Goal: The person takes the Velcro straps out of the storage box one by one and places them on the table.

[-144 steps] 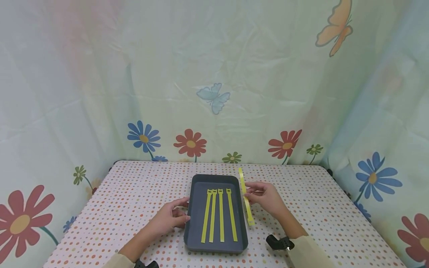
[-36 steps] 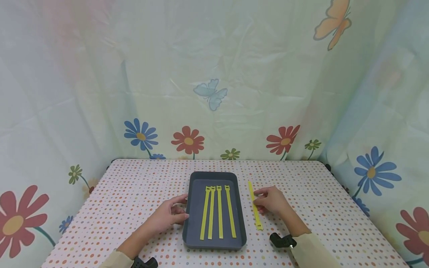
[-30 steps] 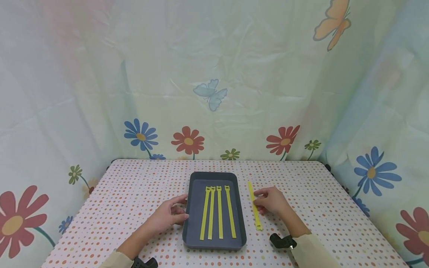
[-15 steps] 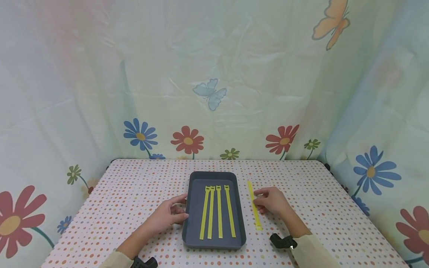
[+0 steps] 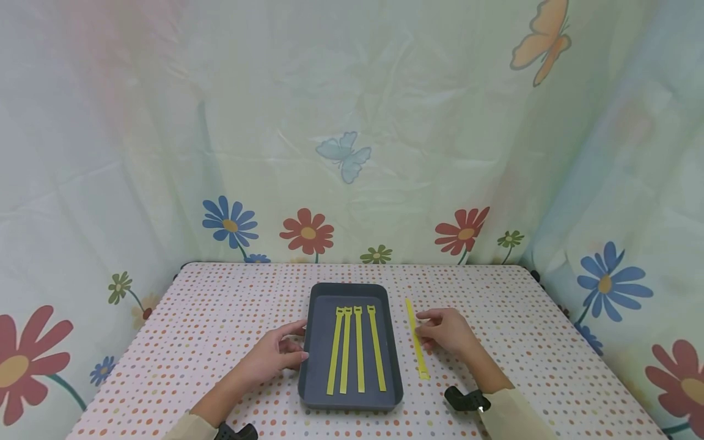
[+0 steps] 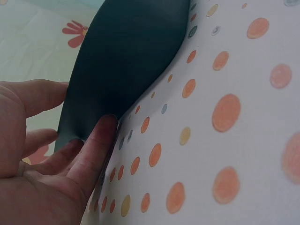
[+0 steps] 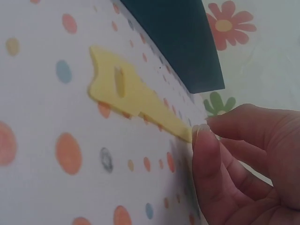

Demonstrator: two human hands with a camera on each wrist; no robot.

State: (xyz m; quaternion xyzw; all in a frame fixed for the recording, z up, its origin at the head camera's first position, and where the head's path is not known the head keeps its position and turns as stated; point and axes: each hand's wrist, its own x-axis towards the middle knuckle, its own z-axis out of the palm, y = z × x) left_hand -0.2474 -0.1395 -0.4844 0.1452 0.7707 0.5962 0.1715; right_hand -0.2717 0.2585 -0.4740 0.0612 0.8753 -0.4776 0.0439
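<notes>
Head view: a person's two bare hands are working at a table [image 5: 236,305] covered in a dotted pattern. A dark grey rectangular tray [image 5: 349,290] is standing between the hands, and four yellow straps [image 5: 360,354] are lying inside it, roughly lengthwise, with their slotted ends pointing to the far side. The three left-hand straps are lying close together, their slotted ends almost meeting; the fourth is lying apart, toward the right wall. A fifth yellow strap [image 5: 415,336] is extending alongside the tray, outside its right wall and near it, with its slotted end facing the near edge of the table.

The left hand [image 5: 269,357] is keeping its fingers loosely bent and parted, touching the tray's left side without gripping it. The right hand [image 5: 448,330] is pinching the fifth yellow strap between thumb and forefinger, the tips almost meeting.

Left wrist view: the fingertips are resting against the tray's outer wall. Right wrist view: the slotted end is projecting beyond the thumb, above or on the dotted surface; which, one cannot tell.

Behind the table, a pale curtain [image 5: 440,122] is displaying printed flowers and butterflies.
</notes>
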